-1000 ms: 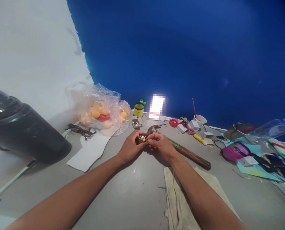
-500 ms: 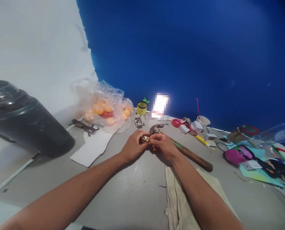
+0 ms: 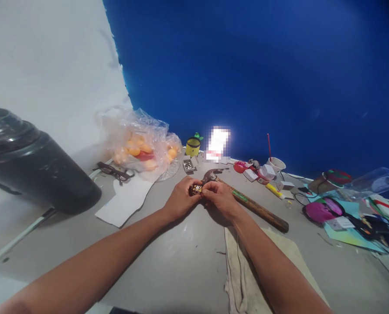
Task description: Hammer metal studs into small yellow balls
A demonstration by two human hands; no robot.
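Arms: Both arms are stretched forward over the table, and the hands are brought together in the middle.
Left hand: The left hand (image 3: pixel 180 199) is held low over the table, close to the right hand.
Right hand: The right hand (image 3: pixel 222 198) is held the same way, with its wrist above a pale cloth (image 3: pixel 247 279).
Fingers: The fingers of both hands are curled in and pinched on a small round piece (image 3: pixel 196 189).
Small round piece: It is dark with gold dots and is held between the two hands, just in front of the hammer's head.
Hammer: A hammer (image 3: pixel 256 208) is laid on the table behind the hands, with its wooden handle pointing to the right.
Table: The grey table (image 3: pixel 181 248) is covered with many things.
Left side: A big black pot (image 3: pixel 34 168), a white paper (image 3: pixel 125 205) and a plastic bag of orange fruit (image 3: pixel 138 146) are seen.
Back: A yellow cup (image 3: pixel 192 147) and a white cup (image 3: pixel 276 164) are set near the wall.
Right side: Coloured papers (image 3: pixel 345 222) are spread out.
Room: A blue wall (image 3: pixel 263 65) is seen behind, beside a white wall (image 3: pixel 44 56).
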